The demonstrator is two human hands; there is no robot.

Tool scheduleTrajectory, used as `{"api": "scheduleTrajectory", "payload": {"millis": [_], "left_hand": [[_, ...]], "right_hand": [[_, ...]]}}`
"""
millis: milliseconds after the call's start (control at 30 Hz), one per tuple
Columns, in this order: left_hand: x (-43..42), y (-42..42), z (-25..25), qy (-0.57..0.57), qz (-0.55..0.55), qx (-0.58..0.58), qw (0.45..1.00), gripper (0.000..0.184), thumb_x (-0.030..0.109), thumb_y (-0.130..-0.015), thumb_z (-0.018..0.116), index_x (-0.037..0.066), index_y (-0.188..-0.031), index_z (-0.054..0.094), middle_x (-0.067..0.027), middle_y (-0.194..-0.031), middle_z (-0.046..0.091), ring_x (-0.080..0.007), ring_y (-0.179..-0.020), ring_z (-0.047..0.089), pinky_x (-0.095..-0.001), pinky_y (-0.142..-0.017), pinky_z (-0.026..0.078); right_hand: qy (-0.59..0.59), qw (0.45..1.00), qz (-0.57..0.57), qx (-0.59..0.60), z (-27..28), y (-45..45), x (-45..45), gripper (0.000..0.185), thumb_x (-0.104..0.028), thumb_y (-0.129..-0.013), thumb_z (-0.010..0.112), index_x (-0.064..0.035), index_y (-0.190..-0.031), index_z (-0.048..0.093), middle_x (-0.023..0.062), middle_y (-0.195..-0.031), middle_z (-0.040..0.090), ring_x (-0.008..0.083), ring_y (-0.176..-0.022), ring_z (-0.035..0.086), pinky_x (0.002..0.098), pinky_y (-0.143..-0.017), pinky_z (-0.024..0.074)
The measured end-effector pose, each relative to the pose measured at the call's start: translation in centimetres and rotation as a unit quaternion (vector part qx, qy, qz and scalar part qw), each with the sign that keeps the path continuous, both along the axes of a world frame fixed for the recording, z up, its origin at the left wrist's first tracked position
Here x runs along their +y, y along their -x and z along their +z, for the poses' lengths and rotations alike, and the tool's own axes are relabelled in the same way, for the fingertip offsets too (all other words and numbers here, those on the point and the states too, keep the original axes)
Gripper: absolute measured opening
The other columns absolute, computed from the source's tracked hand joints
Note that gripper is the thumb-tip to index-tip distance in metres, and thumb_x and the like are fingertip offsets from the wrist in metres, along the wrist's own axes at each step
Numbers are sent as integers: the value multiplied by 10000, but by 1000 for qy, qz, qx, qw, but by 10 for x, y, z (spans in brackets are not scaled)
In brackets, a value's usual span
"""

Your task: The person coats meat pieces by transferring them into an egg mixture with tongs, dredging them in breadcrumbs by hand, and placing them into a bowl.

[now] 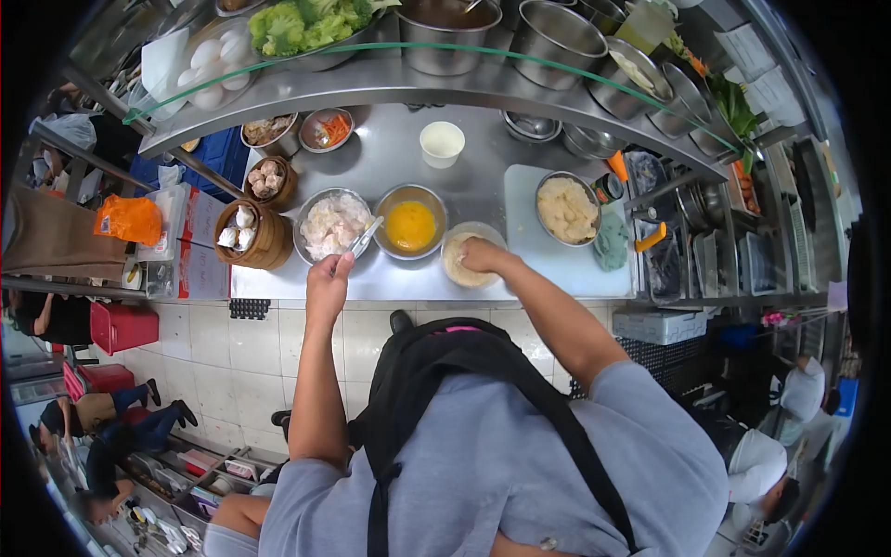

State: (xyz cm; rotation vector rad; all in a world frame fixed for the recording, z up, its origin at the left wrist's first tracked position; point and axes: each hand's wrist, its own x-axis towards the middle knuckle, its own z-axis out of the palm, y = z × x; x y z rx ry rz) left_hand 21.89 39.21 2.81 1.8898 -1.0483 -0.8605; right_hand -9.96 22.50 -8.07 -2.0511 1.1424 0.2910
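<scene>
Pinching the metal tongs [364,241] between thumb and fingers of the left hand [327,283], low over the near edge of the table [390,139]. Angled up and to the right, with tips near the neighbouring rims of the bowl of pale pieces [299,239] and the egg bowl [410,194]; too small to tell of any load in the tips. Reaching with the right hand [483,255] into the crumb bowl [461,282], just right of the yellow egg. Fingers bent down and partly hidden in the crumbs; cannot tell from here whether spread, pressed together or pinching something.

Farther back, behind the egg bowl, a pale cup [442,162]. On the right, over a white board [522,190], a metal bowl [538,212] heaped with pale, crumbly food, near a green cloth [611,243]. On the left, beside the pale pieces, a bamboo steamer [272,249] bearing white buns [243,227]. Above the table's far side, on the metal shelf [371,85], green broccoli [302,28] and white eggs [213,70].
</scene>
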Motion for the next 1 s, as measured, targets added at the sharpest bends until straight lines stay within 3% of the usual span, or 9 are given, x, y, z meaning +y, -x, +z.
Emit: {"api": "scheduleTrajectory", "payload": {"millis": [167,233,300,400,567,633,767,833,1000], "left_hand": [[-2,-2,1,1,-1,-5,1000,381,349,-1000,643,-9,-892,720,49,-623,431,-76,-596,366,-278,-548,303],[-1,-3,0,6,-7,-9,1000,381,348,-999,643,-10,-892,720,51,-621,429,-76,-591,362,-277,-545,300],[-1,-5,-1,-36,-24,-38,998,443,396,-990,625,-34,-957,725,-119,-735,652,-192,-711,546,-347,-711,463],[0,-7,-1,-23,-21,-20,999,425,377,-989,630,-36,-949,727,-129,-742,656,-189,-715,546,-346,-716,463],[-2,-7,-6,-34,-27,10,999,386,337,-993,631,-31,-911,715,-30,-696,568,-132,-695,463,-312,-659,408],[-7,-6,-6,-37,-28,15,999,385,334,-996,628,-30,-899,708,-7,-686,532,-122,-689,436,-305,-640,386],[-9,-1,3,-46,-23,32,998,390,343,-1006,622,-17,-880,702,29,-648,448,-95,-642,367,-293,-581,315],[-10,-7,-11,-20,-31,34,999,371,357,-1032,608,23,-904,707,101,-581,367,-27,-501,290,-249,-463,209],[-12,-5,-4,-29,-28,55,998,356,352,-1027,620,29,-903,708,102,-585,380,-24,-492,293,-244,-458,212]], "right_hand": [[79,996,-30,-34,36,2,28,361,-205,-725,677,39,-989,705,261,-1100,700,407,-1034,676,447,-944,538],[250,966,-64,8,34,-3,43,360,-186,-724,701,18,-1020,687,224,-1123,697,379,-1048,674,456,-926,546],[245,967,-75,12,27,-6,37,386,-194,-724,715,3,-1055,684,211,-1138,692,366,-1059,672,459,-924,547],[223,969,-107,-8,38,-2,31,418,-208,-704,742,-27,-1076,686,191,-1097,703,362,-1043,674,463,-914,548],[109,977,-118,-142,64,14,25,357,-203,-711,737,-44,-1028,695,171,-996,727,334,-940,690,417,-850,551],[-14,978,-101,-182,53,18,21,268,-233,-706,729,-69,-915,695,119,-836,687,279,-832,667,384,-796,533],[-157,910,-196,-329,70,48,13,309,-108,-779,767,-35,-1065,677,50,-977,702,156,-873,644,309,-785,526],[-166,886,-223,-370,84,77,-3,329,-98,-808,758,-28,-1116,666,60,-1048,692,161,-919,637,299,-816,519],[9,934,-250,-257,127,160,-49,331,-149,-790,752,-33,-1090,674,54,-1007,688,153,-914,629,302,-821,500]]}}
